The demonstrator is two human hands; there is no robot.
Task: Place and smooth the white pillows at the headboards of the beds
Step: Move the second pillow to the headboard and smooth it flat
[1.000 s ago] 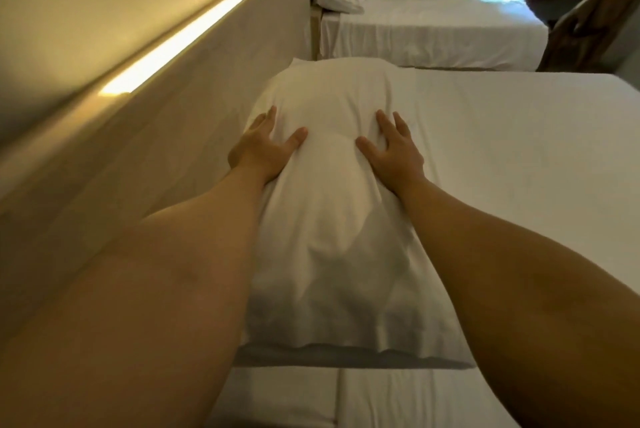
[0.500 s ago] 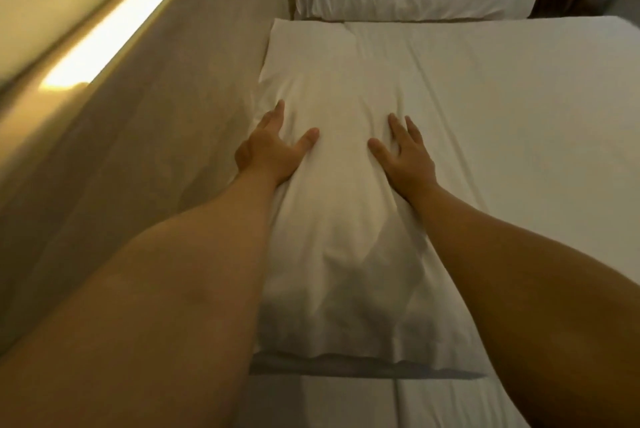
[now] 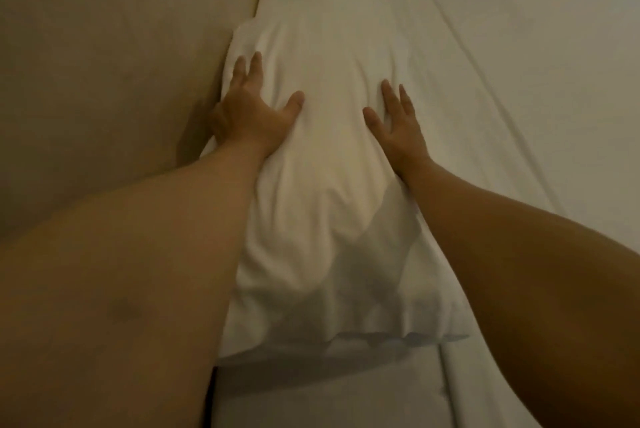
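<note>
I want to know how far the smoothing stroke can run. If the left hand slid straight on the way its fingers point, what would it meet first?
More of the white pillow under the left hand, probably up to its far corner beside the headboard. Depth there is hard to judge.

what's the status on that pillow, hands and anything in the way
Left hand and right hand open, palms flat on the pillow. Pillow lies along the headboard on the bed sheet, wrinkled. Nothing in the way.

Both flat hands [image 3: 256,116] [image 3: 398,126] on white pillow [image 3: 329,168]
</note>
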